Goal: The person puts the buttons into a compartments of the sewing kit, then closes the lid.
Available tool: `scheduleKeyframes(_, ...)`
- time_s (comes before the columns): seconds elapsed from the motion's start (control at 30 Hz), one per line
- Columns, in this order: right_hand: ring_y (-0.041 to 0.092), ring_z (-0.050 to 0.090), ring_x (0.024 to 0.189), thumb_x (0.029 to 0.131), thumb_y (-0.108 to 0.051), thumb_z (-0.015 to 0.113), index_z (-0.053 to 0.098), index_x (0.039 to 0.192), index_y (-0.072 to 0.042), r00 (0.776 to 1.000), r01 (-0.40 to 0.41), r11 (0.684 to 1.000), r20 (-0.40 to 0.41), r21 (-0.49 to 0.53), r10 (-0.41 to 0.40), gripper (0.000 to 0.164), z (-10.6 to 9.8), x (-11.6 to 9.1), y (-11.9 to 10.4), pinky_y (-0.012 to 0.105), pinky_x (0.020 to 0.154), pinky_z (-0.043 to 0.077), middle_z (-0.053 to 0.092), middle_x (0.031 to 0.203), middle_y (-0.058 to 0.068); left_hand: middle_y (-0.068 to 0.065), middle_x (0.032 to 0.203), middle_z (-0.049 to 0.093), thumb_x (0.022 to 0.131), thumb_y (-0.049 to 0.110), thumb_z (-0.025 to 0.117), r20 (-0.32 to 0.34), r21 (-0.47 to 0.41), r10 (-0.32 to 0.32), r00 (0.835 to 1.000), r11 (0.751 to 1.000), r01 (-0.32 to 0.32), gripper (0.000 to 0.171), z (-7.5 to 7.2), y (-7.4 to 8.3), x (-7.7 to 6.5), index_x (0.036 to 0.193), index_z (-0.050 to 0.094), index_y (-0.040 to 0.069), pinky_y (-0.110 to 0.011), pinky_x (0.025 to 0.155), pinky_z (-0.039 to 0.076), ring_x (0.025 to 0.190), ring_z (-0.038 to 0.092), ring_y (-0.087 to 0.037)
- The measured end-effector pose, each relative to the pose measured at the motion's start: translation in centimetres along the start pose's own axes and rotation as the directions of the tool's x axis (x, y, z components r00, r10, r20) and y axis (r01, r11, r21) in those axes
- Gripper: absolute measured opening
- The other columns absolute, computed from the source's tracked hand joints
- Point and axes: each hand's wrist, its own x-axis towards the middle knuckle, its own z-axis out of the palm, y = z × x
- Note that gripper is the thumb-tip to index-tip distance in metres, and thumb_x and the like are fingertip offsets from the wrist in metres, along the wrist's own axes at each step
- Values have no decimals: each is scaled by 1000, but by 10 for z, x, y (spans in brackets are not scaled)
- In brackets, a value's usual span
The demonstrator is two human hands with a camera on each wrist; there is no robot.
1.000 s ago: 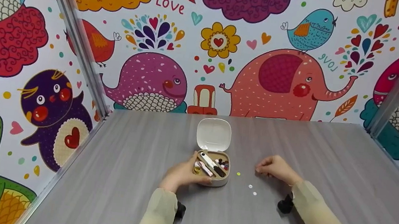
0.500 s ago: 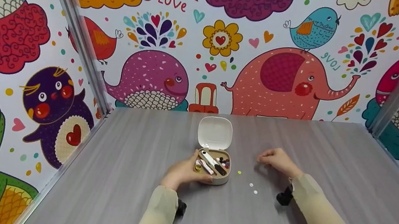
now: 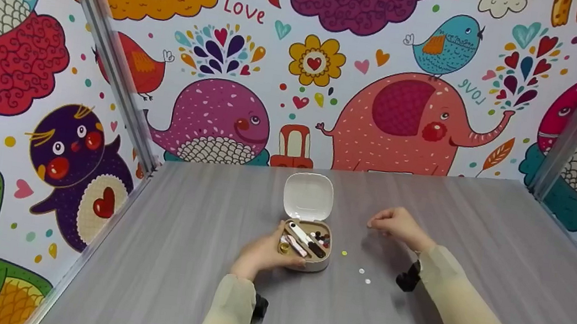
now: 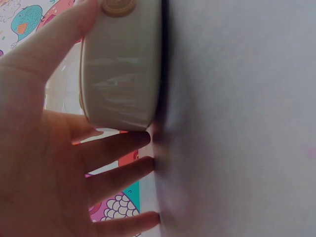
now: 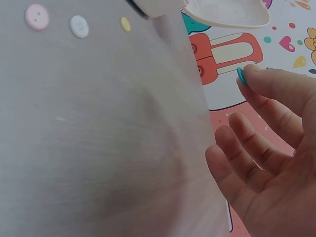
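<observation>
My left hand [image 3: 263, 250] holds a small white sewing box [image 3: 316, 266] at its left side, thumb along the front. In the left wrist view the thumb lies near the box's round tan button clasp [image 4: 118, 6], while the other fingers reach past the corner. The lid [image 3: 309, 195] stands raised. Inside are a slim white-and-black tool [image 3: 306, 239], a gold ring-shaped item [image 3: 284, 248] and several dark and pale buttons [image 3: 322, 238]. To the right, above the table, my right hand [image 3: 401, 228] pinches a teal button [image 5: 241, 75] between thumb and index finger, its other fingers loosely bent.
Between box and right hand, a yellow button [image 3: 344, 253], a white button [image 3: 361, 271] and a pale pink button [image 5: 37, 17] lie on the grey table [image 3: 193, 205]. Printed cartoon walls [image 3: 306, 114] with metal edge posts [image 3: 113, 55] close off the back and sides.
My right hand has lifted from the tabletop and moved slightly farther from me with the teal button. The left hand and the box stay in place; the head view shifts a little.
</observation>
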Motion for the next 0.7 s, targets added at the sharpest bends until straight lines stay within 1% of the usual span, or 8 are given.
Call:
scheduleKeyframes(0.1,24,56,76,89,-16,70,73,101,7,1000,1,1000,0,-10,-1,26,-1,-1,-4,36,70,50,69,87,9,-28,136,50,69,55,82,2,-4,2,1000,1000,-2,119,0,0,-1,153,19,0,-51,94,44,117,54,-39)
scheduleKeyframes(0.2,19,55,77,89,-17,70,74,99,6,1000,13,1000,1,-19,-13,25,-1,-3,-11,36,73,50,71,91,7,-28,135,50,69,55,82,3,-6,0,1000,1000,0,119,0,0,-1,154,19,1,-52,94,44,117,54,-40)
scheduleKeyframes(0.33,14,54,75,89,-13,69,73,98,7,1000,19,1000,12,-11,-19,22,6,-9,-31,36,73,50,71,94,12,-28,136,50,68,56,81,3,-12,-10,1000,1000,10,119,0,-1,-2,154,18,2,-52,94,44,117,53,-41)
scheduleKeyframes(0.43,16,55,76,88,-10,69,73,97,8,1000,15,1000,19,-10,-15,20,14,-13,-43,37,72,50,71,92,13,-28,138,48,68,56,82,5,-22,-15,1000,1000,15,120,0,-1,-3,154,18,3,-52,95,43,119,52,-41)
scheduleKeyframes(0.5,17,55,75,87,-10,69,74,95,7,999,21,1000,24,-2,-21,19,19,-10,-41,36,70,49,71,88,12,-27,138,48,68,56,82,5,-24,-17,1000,1000,17,120,0,0,-3,154,18,3,-53,95,43,119,52,-41)
scheduleKeyframes(0.6,16,54,70,85,-11,71,75,92,5,999,44,999,19,10,-44,18,28,1,-25,32,63,47,70,82,10,-27,139,48,67,56,82,5,-32,-19,1000,999,20,121,1,1,-3,155,17,4,-52,96,42,120,51,-41)
scheduleKeyframes(0.7,11,52,65,85,-8,71,73,93,9,997,72,997,20,28,-72,19,35,7,-22,29,60,45,70,81,11,-27,139,48,67,56,82,-2,-34,-14,1000,999,14,121,0,2,-2,155,17,5,-51,96,42,120,52,-40)
